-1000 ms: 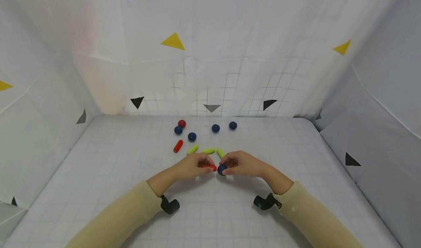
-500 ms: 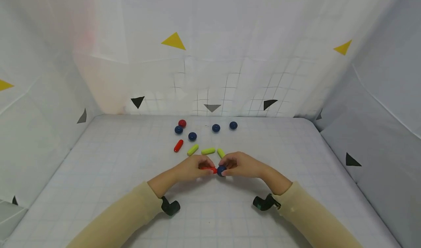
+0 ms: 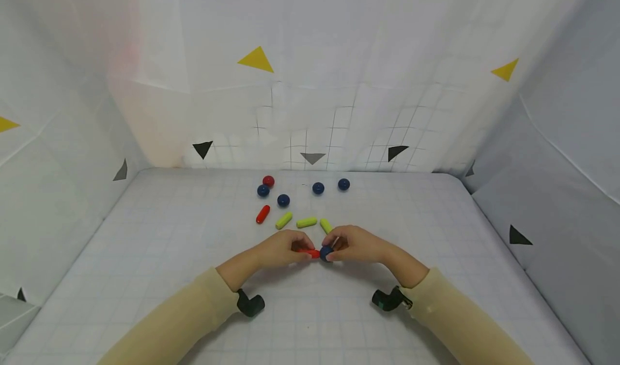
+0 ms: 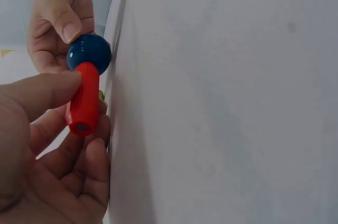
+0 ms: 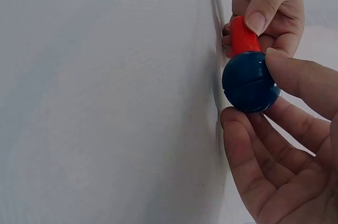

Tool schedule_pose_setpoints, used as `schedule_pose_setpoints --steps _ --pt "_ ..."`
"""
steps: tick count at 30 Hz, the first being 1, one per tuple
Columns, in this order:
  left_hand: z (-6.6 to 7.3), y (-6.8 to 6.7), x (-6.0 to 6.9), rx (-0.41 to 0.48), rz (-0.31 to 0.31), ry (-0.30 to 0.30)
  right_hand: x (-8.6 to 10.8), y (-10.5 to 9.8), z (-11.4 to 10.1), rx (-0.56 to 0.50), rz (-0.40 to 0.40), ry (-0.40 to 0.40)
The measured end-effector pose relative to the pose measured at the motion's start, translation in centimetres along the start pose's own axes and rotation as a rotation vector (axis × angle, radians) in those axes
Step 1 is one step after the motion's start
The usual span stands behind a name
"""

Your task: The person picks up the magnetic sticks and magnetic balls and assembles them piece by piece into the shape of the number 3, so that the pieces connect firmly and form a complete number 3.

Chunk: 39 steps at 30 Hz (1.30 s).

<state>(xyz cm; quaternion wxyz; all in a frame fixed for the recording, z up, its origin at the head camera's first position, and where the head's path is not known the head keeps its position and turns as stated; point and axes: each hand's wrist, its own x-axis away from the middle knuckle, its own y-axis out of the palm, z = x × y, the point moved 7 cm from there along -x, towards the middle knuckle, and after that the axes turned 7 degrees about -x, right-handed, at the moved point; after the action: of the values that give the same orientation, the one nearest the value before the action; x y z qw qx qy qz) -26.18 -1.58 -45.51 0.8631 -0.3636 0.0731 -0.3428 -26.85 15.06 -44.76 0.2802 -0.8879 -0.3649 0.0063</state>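
Between thumb and fingers my left hand (image 3: 281,248) pinches a short red rod (image 4: 84,100), whose near end shows a small dark disc in the left wrist view. My right hand (image 3: 358,244) holds a dark blue ball (image 5: 250,82) by thumb and fingertips. Rod and ball touch end to end, just above the table at its middle. A thin seam runs across the ball in the right wrist view. Just beyond the hands lie yellow-green rods, one on the left (image 3: 283,220), one in the middle (image 3: 307,223) and one on the right (image 3: 325,225).
Farther back lie another red rod (image 3: 263,214), a red ball (image 3: 268,181) and several blue balls, among them one (image 3: 283,200) near that rod and one (image 3: 344,184) at the right. White cloth walls (image 3: 310,42) enclose the white table (image 3: 310,322).
The red rod and the blue ball, slightly apart a second ago, have come together and now touch. Both hands have shifted slightly toward the person. The other pieces lie where they were.
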Motion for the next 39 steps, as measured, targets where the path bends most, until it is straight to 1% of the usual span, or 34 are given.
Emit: schedule_pose_setpoints --steps 6,12,18,24,33,37,39 --pt "0.1 0.1 0.0 -0.014 -0.009 -0.013 0.1 0.1 -0.1 0.007 0.008 -0.001" --pt "-0.1 0.3 0.0 -0.026 -0.022 -0.04 0.2 0.3 -0.4 0.029 0.008 -0.007" --pt "-0.2 0.3 0.1 -0.031 -0.021 -0.06 0.0 0.3 -0.4 0.056 0.011 -0.001" --pt "-0.3 0.2 0.1 -0.025 -0.015 -0.047 0.0 0.4 -0.3 0.07 0.022 0.011" --pt "-0.8 -0.7 0.1 -0.02 0.025 -0.042 0.0 0.3 -0.2 0.078 0.033 0.026" --pt "-1.1 -1.5 0.1 -0.019 0.059 -0.047 0.0 0.3 -0.1 0.091 0.039 0.033" --pt "-1.4 -2.0 0.1 -0.004 0.082 -0.062 -0.1 0.3 -0.1 0.094 0.039 0.038"
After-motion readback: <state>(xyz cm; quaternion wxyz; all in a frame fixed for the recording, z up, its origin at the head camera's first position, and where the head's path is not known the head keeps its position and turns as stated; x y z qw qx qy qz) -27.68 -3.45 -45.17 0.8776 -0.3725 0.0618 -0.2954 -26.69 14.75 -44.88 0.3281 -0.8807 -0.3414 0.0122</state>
